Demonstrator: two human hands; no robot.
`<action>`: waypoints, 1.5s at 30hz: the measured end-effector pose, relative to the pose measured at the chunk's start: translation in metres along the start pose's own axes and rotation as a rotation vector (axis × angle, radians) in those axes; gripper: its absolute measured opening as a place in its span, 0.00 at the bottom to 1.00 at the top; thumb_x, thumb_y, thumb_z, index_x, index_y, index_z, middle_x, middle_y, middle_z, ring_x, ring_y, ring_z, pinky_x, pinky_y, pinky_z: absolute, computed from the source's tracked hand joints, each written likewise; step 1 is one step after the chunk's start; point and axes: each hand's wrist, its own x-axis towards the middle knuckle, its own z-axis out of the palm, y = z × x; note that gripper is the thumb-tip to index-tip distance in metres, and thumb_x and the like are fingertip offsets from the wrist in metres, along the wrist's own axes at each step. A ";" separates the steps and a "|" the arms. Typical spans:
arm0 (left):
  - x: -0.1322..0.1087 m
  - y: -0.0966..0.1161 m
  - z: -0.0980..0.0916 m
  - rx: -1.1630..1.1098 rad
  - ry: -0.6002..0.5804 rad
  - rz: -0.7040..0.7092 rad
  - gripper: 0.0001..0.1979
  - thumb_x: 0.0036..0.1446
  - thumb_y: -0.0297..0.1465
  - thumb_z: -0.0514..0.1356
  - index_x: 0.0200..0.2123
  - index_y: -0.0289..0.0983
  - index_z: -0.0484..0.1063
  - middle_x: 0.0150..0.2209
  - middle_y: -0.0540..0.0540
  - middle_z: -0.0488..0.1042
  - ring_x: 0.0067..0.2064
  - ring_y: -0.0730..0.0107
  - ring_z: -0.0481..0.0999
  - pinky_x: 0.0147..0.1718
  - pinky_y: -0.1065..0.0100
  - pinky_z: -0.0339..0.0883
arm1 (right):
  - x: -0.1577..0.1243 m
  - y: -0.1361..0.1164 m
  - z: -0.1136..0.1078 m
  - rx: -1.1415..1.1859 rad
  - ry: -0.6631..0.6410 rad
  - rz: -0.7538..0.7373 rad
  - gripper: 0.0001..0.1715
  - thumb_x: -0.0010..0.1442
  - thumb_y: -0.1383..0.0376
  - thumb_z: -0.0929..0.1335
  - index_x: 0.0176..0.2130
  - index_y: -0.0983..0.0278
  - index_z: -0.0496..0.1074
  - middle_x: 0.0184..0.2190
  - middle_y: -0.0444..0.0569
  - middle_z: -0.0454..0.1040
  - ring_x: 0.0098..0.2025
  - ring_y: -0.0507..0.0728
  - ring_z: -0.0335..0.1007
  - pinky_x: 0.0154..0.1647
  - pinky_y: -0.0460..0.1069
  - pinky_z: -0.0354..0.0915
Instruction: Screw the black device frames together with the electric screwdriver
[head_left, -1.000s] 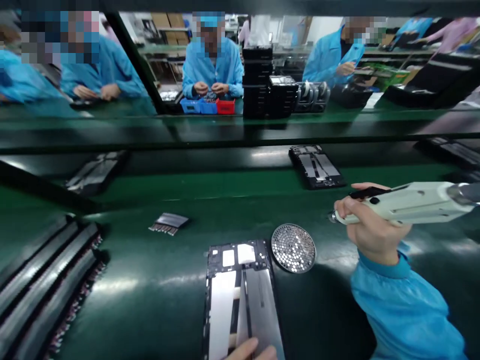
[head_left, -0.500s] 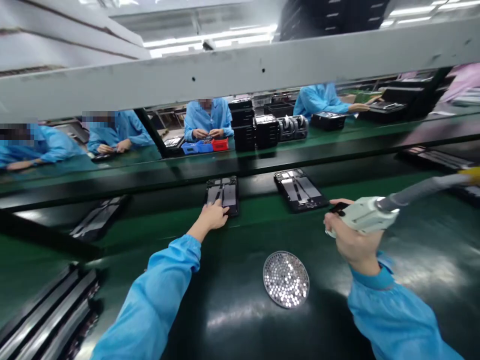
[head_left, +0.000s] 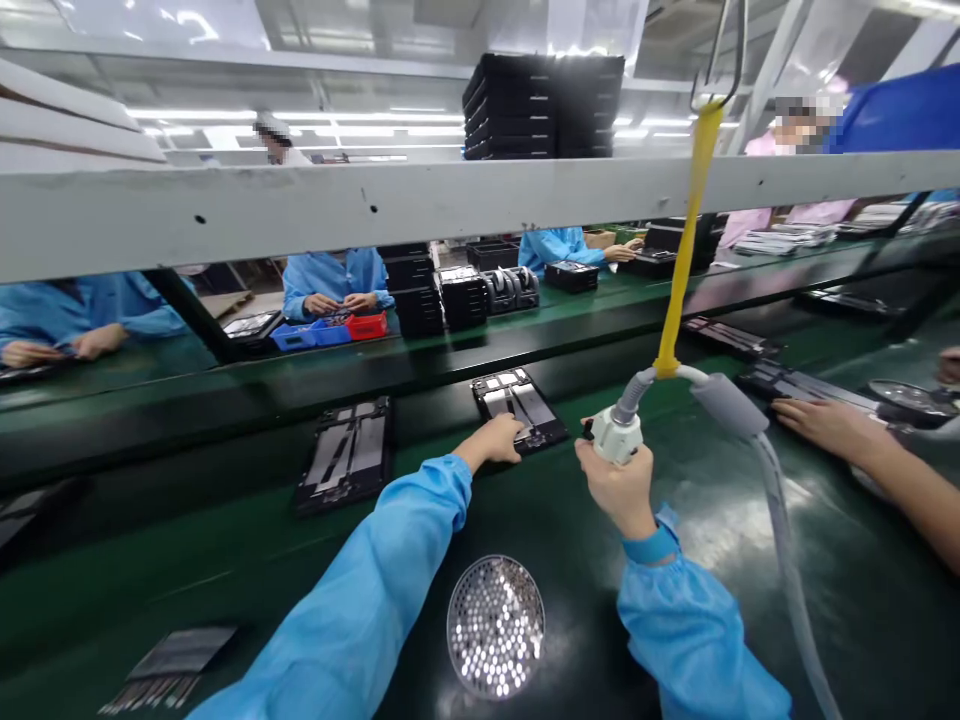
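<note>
My left hand (head_left: 495, 441) reaches to the near left edge of an opened tablet (head_left: 536, 412), its fingers bent over the edge and the thumb lower down beside it. In my right hand (head_left: 619, 490) is a pale handheld tool (head_left: 616, 436) with a grey hose, gripped just right of that tablet. The tool's tip is hidden by my fingers. Left of my left hand lies a second opened tablet (head_left: 347, 455) with its inner parts showing. Between my forearms sits a round metal dish (head_left: 496, 628) dotted with many small shiny spots.
A yellow strap (head_left: 684, 240) hangs from a hook and bears the hose (head_left: 784, 540). At right, another person's hand (head_left: 832, 430) touches a device. Flat strips (head_left: 176, 660) lie at lower left. A white rail (head_left: 450, 205) crosses above; co-workers sit beyond it.
My left hand has gone from the left tablet to the right one. My view has turned rightward, bringing the strap and a neighbour's hand into sight. The tool stays in my right hand.
</note>
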 end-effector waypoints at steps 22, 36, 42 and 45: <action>-0.441 0.099 0.066 0.293 0.162 -0.282 0.40 0.48 0.23 0.59 0.66 0.46 0.63 0.67 0.40 0.67 0.66 0.44 0.67 0.55 0.50 0.72 | -0.006 -0.013 0.004 -0.064 -0.018 -0.023 0.11 0.45 0.62 0.72 0.30 0.65 0.76 0.21 0.45 0.72 0.23 0.55 0.68 0.26 0.50 0.65; -0.408 -0.050 0.047 -0.022 0.347 -0.814 0.07 0.60 0.37 0.56 0.31 0.42 0.64 0.35 0.42 0.74 0.38 0.55 0.76 0.40 0.58 0.73 | -0.012 -0.011 0.008 -0.090 -0.027 -0.065 0.08 0.43 0.64 0.73 0.28 0.64 0.76 0.23 0.46 0.74 0.23 0.56 0.70 0.23 0.49 0.66; -0.410 -0.054 0.054 -0.147 0.397 -0.816 0.09 0.60 0.37 0.52 0.28 0.42 0.61 0.35 0.40 0.74 0.40 0.53 0.76 0.43 0.56 0.73 | -0.013 -0.010 0.006 -0.083 -0.033 -0.032 0.11 0.45 0.63 0.74 0.32 0.65 0.78 0.23 0.45 0.73 0.22 0.55 0.69 0.23 0.49 0.65; -0.410 -0.058 0.038 -0.258 0.476 -0.820 0.10 0.58 0.39 0.53 0.30 0.41 0.65 0.38 0.39 0.76 0.43 0.52 0.77 0.48 0.53 0.73 | -0.013 -0.011 0.007 -0.067 -0.033 -0.039 0.13 0.45 0.63 0.74 0.33 0.66 0.78 0.23 0.46 0.73 0.21 0.55 0.68 0.23 0.50 0.65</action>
